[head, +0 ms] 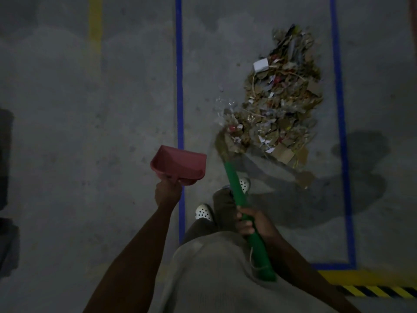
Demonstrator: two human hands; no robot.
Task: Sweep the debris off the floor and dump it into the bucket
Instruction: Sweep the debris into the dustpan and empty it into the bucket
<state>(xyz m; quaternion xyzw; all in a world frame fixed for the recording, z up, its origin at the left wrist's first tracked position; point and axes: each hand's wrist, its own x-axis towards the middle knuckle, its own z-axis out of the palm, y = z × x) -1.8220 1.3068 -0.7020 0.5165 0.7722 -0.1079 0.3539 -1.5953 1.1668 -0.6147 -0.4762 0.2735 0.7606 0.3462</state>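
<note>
A long pile of debris [282, 105], dry leaves, paper scraps and cardboard, lies on the grey concrete floor between two blue tape lines. My right hand [250, 222] grips the green handle of a broom [237, 184]; its straw head touches the near left end of the pile. My left hand [168, 192] holds a red dustpan [179, 164] by its handle, raised above the floor just left of the broom, its mouth facing away from me. No bucket is in view.
Blue tape lines [179, 109] run up the floor on both sides of the pile. A yellow line [96, 19] lies far left, a yellow-black hazard strip [379, 290] at the lower right. My feet in white perforated clogs [204, 212] stand by the broom. Dark objects sit at the left edge.
</note>
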